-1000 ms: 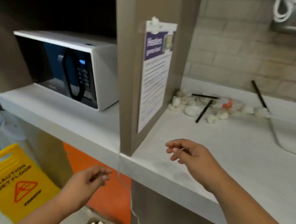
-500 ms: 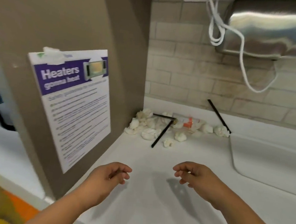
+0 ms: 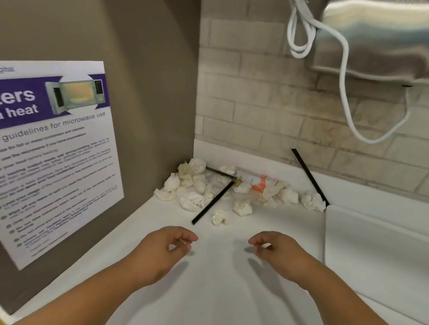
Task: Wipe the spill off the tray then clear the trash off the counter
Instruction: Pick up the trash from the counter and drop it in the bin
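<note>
Head view: crumpled tissue wads (image 3: 194, 201), black straws (image 3: 213, 203) and a plastic wrapper (image 3: 253, 179) lie heaped in the back corner of the counter (image 3: 207, 305). Left hand (image 3: 163, 246) and right hand (image 3: 280, 255) hover short of the heap, apart, fingers loosely curled, nothing held. Suggest scooping from both flanks — straws included. White tray (image 3: 382, 257) sits just right of the heap — no contents discernible.

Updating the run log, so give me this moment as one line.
stage: before trash pickup | left hand: loosely curled, over counter | right hand: same | crumpled tissues, black straws: corner, untouched

Left hand (image 3: 160, 249), right hand (image 3: 280, 255) near trash (image 3: 191, 202)
</note>
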Action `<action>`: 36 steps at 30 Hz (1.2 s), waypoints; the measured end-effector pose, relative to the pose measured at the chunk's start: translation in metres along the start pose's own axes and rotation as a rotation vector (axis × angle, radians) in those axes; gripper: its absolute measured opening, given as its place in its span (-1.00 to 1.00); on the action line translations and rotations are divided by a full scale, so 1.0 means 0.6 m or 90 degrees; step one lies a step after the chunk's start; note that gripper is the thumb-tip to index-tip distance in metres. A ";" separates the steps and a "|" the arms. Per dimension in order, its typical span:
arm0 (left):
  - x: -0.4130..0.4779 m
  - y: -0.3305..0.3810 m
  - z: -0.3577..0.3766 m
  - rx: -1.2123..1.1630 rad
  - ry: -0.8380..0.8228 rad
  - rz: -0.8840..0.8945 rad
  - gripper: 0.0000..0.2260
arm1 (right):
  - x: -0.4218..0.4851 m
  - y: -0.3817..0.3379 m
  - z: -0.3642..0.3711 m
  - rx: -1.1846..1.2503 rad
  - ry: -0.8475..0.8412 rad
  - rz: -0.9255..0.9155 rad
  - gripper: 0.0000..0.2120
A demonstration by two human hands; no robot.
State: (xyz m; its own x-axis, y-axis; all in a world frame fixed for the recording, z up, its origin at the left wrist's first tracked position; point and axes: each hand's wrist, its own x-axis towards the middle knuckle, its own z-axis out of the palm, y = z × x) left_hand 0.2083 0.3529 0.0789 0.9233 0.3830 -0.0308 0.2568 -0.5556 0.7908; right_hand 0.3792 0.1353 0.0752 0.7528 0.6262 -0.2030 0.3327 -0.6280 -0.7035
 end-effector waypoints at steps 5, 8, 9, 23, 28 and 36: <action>0.062 0.022 0.028 0.122 -0.027 0.038 -0.67 | 0.064 0.010 -0.009 -0.171 0.016 -0.027 -0.62; 0.095 0.028 0.047 0.175 -0.047 0.062 -0.55 | 0.103 0.009 -0.015 -0.241 0.028 -0.029 -0.51; 0.106 0.027 0.052 0.183 -0.048 0.066 -0.53 | 0.115 0.008 -0.017 -0.268 0.032 -0.026 -0.48; 0.190 0.010 0.098 0.357 -0.093 0.151 -0.42 | 0.199 -0.005 0.032 -0.423 -0.001 -0.087 -0.54; 0.201 -0.001 0.116 0.333 -0.026 0.136 -0.51 | 0.193 0.014 0.033 -0.258 0.078 -0.109 -0.68; 0.220 0.023 0.139 0.238 -0.051 0.148 -0.45 | 0.163 0.014 0.027 0.117 0.063 -0.050 -0.54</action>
State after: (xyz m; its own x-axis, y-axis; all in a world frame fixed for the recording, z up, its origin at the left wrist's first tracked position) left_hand 0.3574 0.3341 0.0346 0.9842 0.1654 0.0630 0.1110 -0.8543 0.5078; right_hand 0.4463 0.1986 0.0382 0.7835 0.6162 -0.0807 0.2909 -0.4785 -0.8285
